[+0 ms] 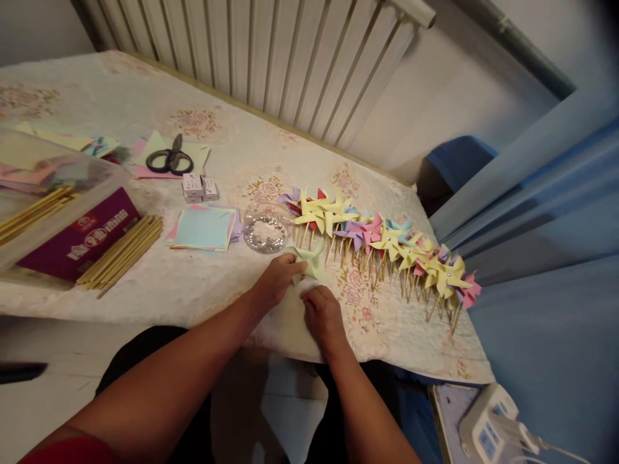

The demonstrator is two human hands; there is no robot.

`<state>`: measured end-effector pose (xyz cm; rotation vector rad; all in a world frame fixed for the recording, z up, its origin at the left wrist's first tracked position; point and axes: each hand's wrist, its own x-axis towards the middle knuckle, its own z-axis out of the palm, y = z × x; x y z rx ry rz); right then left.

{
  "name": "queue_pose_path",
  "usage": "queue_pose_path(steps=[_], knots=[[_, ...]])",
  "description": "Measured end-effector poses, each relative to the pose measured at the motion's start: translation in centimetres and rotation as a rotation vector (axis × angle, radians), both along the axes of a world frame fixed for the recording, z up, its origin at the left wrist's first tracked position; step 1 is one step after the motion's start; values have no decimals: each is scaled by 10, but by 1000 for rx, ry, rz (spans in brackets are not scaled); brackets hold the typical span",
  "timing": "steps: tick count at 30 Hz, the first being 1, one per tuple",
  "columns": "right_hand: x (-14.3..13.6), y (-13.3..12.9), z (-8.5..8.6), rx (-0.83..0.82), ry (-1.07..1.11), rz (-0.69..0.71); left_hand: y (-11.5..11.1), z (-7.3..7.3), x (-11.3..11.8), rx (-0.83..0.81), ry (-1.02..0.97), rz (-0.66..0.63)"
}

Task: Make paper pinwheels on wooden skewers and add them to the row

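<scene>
Pinched in my left hand [279,278] is a pale green paper pinwheel [313,260], its blades folded in toward the middle. My right hand [325,317] is closed just below the paper, with thumb and fingers pressed together; whatever it may grip is hidden. Beyond my left hand lies a round clear dish [267,233] of small shiny metal pieces. A stack of coloured paper squares [203,229] rests left of the dish. Finished pinwheels [387,241] on wooden sticks lie in a long row to the right, in yellow, pink, purple, blue and red.
At the left stands a clear plastic box [72,177] with paper and sticks inside. Loose wooden sticks [123,254] lean against it. Black-handled scissors [170,160] lie on more paper, beside small white boxes [198,187]. A power strip [491,422] sits low at the right, near a blue curtain [546,277].
</scene>
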<state>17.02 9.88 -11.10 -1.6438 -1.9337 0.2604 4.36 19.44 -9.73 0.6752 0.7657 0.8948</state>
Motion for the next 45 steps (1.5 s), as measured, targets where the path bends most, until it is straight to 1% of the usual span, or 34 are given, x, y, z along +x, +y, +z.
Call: queue_pose_path(steps=[3,7,12,15,18,21,24,25,27,29,31,33,36,39,45], knots=[[0,-1,5,-47,-19,-54,-1,2,0,5,1,-7],[-1,-2,8,-78,-108,-106,-2,6,-1,6,18,-11],[-11,-4,11,-93,-298,-169,-3,10,-1,41,68,10],[-17,-3,13,-133,-392,-212,-3,10,-1,75,122,21],[-21,-2,14,-178,-417,-240,-3,10,-1,106,154,21],[-22,-7,18,-215,-377,-257,-4,11,-2,106,174,16],[-23,-19,35,-246,-246,-213,-5,13,-1,97,195,2],[-23,-23,44,-243,-177,-175,-5,13,-1,99,202,-2],[-23,-29,62,-208,-33,-144,-6,14,0,108,216,-6],[-22,-27,77,-115,53,-141,-8,15,0,121,237,-3],[-19,-17,84,4,91,-153,-9,17,0,135,267,0],[-15,-3,84,103,87,-165,-10,19,0,149,299,-10],[-8,16,75,184,65,-159,-11,20,0,164,326,-24],[-4,26,63,197,71,-143,-11,20,1,177,318,-18],[1,31,43,154,103,-179,-13,19,2,152,321,-37]])
